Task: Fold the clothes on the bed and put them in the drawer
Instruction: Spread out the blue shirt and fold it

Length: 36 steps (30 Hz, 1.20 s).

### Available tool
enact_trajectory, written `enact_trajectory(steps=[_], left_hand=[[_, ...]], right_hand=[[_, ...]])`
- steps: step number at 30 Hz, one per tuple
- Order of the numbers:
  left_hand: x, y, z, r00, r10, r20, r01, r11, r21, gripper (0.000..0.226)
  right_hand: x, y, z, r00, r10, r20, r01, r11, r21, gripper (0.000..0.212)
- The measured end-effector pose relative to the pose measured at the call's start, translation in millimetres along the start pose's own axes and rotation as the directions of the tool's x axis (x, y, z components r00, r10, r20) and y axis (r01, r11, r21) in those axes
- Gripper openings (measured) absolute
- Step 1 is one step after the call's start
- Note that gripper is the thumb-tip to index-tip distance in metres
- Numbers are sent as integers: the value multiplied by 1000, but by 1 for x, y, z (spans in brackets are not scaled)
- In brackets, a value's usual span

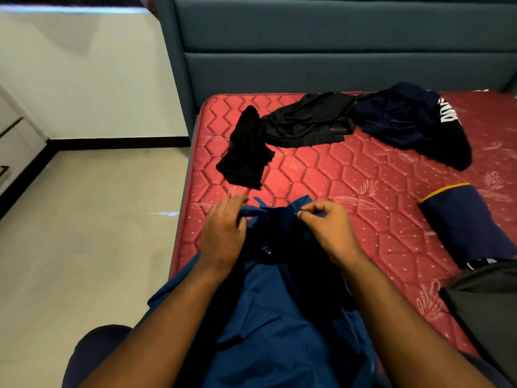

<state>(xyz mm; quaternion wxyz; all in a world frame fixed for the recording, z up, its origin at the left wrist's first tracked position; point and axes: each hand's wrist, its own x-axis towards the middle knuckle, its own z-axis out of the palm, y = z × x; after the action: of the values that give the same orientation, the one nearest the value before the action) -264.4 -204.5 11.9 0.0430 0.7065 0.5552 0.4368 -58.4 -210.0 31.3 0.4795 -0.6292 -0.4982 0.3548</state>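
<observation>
A blue shirt (279, 312) hangs over the near edge of the red quilted mattress (349, 175), its collar end up on the bed. My left hand (223, 233) pinches the collar's left side. My right hand (327, 228) pinches the collar's right side between thumb and fingers. Farther back lie loose clothes: a small black garment (246, 152), black shorts (310, 121) and a navy garment with white lettering (411, 121). A folded navy piece with a yellow trim (461, 222) lies at the right.
A dark folded cloth (486, 306) sits at the bed's near right edge. The teal padded headboard (335, 46) stands behind the mattress. Pale tiled floor (84, 233) spreads to the left, with white drawer fronts (11, 141) at the far left edge.
</observation>
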Motion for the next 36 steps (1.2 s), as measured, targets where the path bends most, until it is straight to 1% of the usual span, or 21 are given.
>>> enact_trajectory(steps=[1, 2, 3, 4, 5, 6, 7, 8, 9, 13, 15, 18, 19, 20, 22, 25, 27, 29, 32, 34, 36], left_hand=[[-11, 10, -7, 995, 68, -69, -70, 997, -24, 34], [-29, 17, -9, 991, 111, -71, -113, 993, -30, 29], [-48, 20, -5, 993, 118, 12, -118, 993, -17, 23], [-75, 19, 1, 984, 68, 162, -71, 997, 9, 18], [-92, 14, 12, 941, -39, 336, 29, 999, 36, 16], [-112, 7, 20, 850, -155, 503, 148, 988, 53, 23], [-131, 3, 25, 754, -231, 615, 253, 966, 53, 31], [-142, 1, 27, 707, -264, 657, 326, 945, 28, 33], [-153, 0, 25, 701, -285, 654, 368, 930, 12, 31], [-165, -7, 16, 770, -421, 479, 472, 881, 16, 34], [-164, -16, 15, 774, -434, 462, 444, 891, 93, 34], [-164, -24, 15, 708, -446, 548, 348, 895, 280, 27], [-165, -24, 14, 703, -444, 555, 315, 895, 317, 22], [-165, -22, 13, 719, -433, 543, 299, 899, 320, 18], [-167, -14, 7, 805, -370, 464, 289, 927, 238, 15], [-163, 7, -2, 944, -209, 257, 204, 978, 47, 20], [-153, 20, -9, 983, -127, 131, 130, 992, -8, 29], [-139, 30, -15, 996, -87, 32, 88, 996, -30, 29], [-116, 48, -30, 989, -134, -63, 117, 968, -220, 25], [-100, 59, -38, 974, -218, -65, 183, 921, -345, 22], [-87, 69, -43, 948, -317, 16, 296, 865, -405, 22]], right_hand=[[-7, -4, -4, 999, -20, -39, 22, 999, 40, 25], [-18, -4, -7, 997, -27, -67, 32, 997, 64, 23], [-29, 3, -5, 998, -13, -69, 17, 998, 68, 22], [-47, 19, 0, 999, 36, -40, -34, 998, 43, 20], [-57, 36, 5, 996, 88, -6, -88, 996, 1, 18], [-72, 55, 10, 987, 154, 35, -152, 987, -53, 16], [-87, 76, 15, 974, 217, 61, -210, 972, -107, 14], [-97, 91, 17, 960, 268, 76, -257, 957, -131, 14], [-109, 103, 19, 947, 312, 77, -300, 944, -138, 16], [-133, 114, 22, 921, 382, 73, -375, 922, -100, 20], [-137, 109, 25, 920, 382, 94, -379, 924, -49, 21], [-141, 104, 28, 925, 365, 105, -366, 930, -12, 16], [-143, 102, 28, 925, 365, 105, -368, 930, 4, 14], [-144, 99, 29, 924, 367, 105, -371, 928, 20, 13], [-146, 92, 30, 924, 367, 109, -375, 925, 67, 14], [-148, 71, 27, 929, 352, 111, -368, 903, 220, 14], [-147, 54, 23, 936, 335, 105, -350, 874, 336, 13], [-143, 37, 16, 944, 316, 99, -328, 848, 417, 13], [-135, 15, 1, 953, 291, 83, -295, 837, 461, 15], [-129, 4, -7, 957, 282, 66, -281, 847, 452, 15], [-123, -3, -13, 961, 272, 61, -269, 853, 448, 14]])
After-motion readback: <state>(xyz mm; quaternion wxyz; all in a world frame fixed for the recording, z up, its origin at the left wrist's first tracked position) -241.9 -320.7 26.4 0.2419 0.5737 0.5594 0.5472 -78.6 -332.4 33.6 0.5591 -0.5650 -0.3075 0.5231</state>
